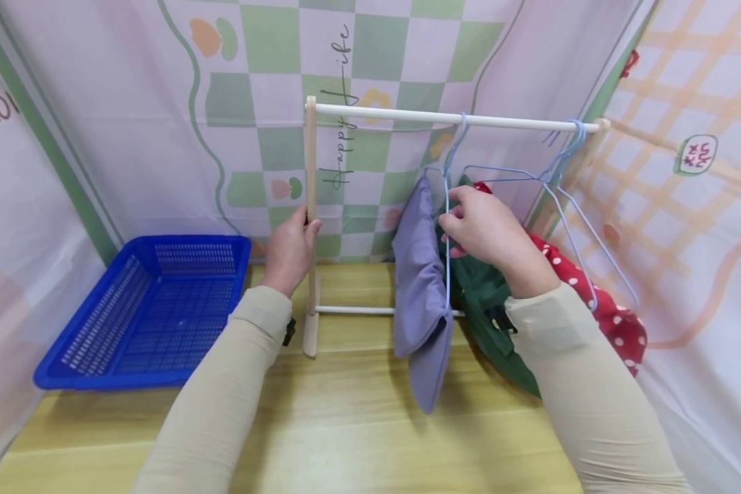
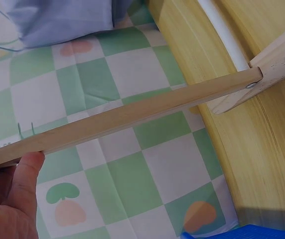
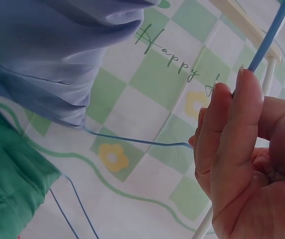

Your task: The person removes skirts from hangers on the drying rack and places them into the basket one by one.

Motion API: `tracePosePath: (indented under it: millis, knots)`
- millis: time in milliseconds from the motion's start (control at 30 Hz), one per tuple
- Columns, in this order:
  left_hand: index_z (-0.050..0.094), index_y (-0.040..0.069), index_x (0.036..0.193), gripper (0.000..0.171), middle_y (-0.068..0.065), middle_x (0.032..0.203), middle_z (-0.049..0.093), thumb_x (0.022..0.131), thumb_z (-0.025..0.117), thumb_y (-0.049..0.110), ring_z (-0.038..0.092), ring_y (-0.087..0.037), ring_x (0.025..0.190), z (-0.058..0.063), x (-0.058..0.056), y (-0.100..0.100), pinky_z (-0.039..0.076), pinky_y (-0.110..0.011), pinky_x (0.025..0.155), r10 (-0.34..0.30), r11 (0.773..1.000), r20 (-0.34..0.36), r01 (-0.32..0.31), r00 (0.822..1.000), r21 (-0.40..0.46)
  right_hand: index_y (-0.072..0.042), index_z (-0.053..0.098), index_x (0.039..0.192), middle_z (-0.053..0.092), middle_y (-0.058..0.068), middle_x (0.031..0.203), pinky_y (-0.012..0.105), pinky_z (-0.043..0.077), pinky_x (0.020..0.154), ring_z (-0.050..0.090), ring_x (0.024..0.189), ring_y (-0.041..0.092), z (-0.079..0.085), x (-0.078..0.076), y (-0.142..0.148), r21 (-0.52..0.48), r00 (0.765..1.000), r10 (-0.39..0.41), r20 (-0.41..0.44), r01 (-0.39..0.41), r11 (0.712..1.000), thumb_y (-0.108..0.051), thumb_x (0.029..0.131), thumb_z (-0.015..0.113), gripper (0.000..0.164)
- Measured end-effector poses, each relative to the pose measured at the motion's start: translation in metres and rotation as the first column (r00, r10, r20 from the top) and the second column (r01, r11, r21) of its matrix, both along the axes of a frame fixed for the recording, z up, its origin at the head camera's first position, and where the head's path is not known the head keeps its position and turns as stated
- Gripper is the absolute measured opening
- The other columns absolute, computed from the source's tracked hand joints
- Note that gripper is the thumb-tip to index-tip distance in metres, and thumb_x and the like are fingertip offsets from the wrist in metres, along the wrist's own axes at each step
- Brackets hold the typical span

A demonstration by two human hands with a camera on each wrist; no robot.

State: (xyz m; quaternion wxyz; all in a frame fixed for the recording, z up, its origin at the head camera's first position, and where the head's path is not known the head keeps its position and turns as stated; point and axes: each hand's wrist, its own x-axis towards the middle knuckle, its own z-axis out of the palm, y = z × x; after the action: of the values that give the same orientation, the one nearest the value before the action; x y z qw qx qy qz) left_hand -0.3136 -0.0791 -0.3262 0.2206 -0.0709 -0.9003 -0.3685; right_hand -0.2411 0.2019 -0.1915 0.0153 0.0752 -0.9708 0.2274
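My left hand (image 1: pixel 288 252) grips the wooden upright (image 1: pixel 311 161) of a small clothes rack, its thumb against the wood in the left wrist view. At the rack's middle, my right hand (image 1: pixel 490 230) pinches the side of a light-blue wire hanger (image 1: pixel 455 147) hooked over the white top rod (image 1: pixel 395 114). A lavender garment (image 1: pixel 416 288) hangs from this hanger, partly folded. In the right wrist view, the blue wire (image 3: pixel 271 37) runs between the fingertips and thumb. Just behind the right hand hangs a green garment (image 1: pixel 481 302), partly covered by the forearm.
More blue hangers (image 1: pixel 552 175) crowd the rod's right end, beside a red polka-dot garment (image 1: pixel 617 336). To the left, a blue plastic basket (image 1: pixel 142 379) stands on the wooden table (image 1: pixel 333 439). Printed curtains (image 1: pixel 383 48) enclose the back and sides.
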Motion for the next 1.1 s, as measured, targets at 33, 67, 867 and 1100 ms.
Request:
tracePosePath:
  millis: [33, 67, 867, 1100]
  knots:
    - [0.054, 0.013, 0.129, 0.039, -0.006, 0.101, 0.066, 0.101, 0.046, 0.039, 0.060, -0.022, 0.076, 0.000, 0.000, 0.000, 0.051, -0.038, 0.066, 0.000, 1.000, 0.001, 0.000, 1.000, -0.001, -0.004, 0.028, 0.149, 0.066, 0.013, 0.110, 0.046, 0.049, 0.089, 0.070, 0.064, 0.015, 0.000, 0.000, -0.001, -0.001, 1.000, 0.002, -0.001, -0.002, 1.000, -0.023, 0.098, 0.047, 0.058]
    - [0.054, 0.013, 0.129, 0.039, -0.006, 0.102, 0.066, 0.101, 0.046, 0.039, 0.060, -0.021, 0.077, 0.000, 0.000, 0.000, 0.051, -0.038, 0.066, 0.001, 1.000, 0.004, -0.001, 1.000, 0.001, -0.004, 0.028, 0.149, 0.066, 0.014, 0.110, 0.046, 0.049, 0.090, 0.070, 0.064, 0.015, 0.000, 0.000, -0.001, -0.001, 1.000, 0.006, -0.003, -0.006, 1.000, -0.023, 0.098, 0.046, 0.058]
    - [0.056, 0.012, 0.123, 0.035, -0.005, 0.096, 0.065, 0.101, 0.047, 0.038, 0.059, -0.021, 0.074, 0.000, -0.001, 0.000, 0.051, -0.038, 0.065, 0.011, 1.000, -0.013, -0.011, 1.000, -0.010, -0.003, 0.033, 0.147, 0.067, 0.013, 0.111, 0.043, 0.052, 0.082, 0.070, 0.064, 0.014, 0.002, 0.001, -0.017, 0.017, 0.999, 0.041, -0.017, -0.040, 0.999, -0.021, 0.096, 0.047, 0.056]
    - [0.056, 0.011, 0.124, 0.036, -0.006, 0.098, 0.066, 0.101, 0.047, 0.038, 0.060, -0.021, 0.075, 0.001, 0.001, 0.000, 0.052, -0.037, 0.065, 0.008, 1.000, -0.004, -0.008, 1.000, -0.007, -0.002, 0.032, 0.147, 0.067, 0.011, 0.111, 0.043, 0.052, 0.083, 0.069, 0.064, 0.013, 0.002, 0.002, -0.021, 0.023, 0.999, 0.043, -0.006, -0.043, 0.999, -0.021, 0.096, 0.046, 0.055]
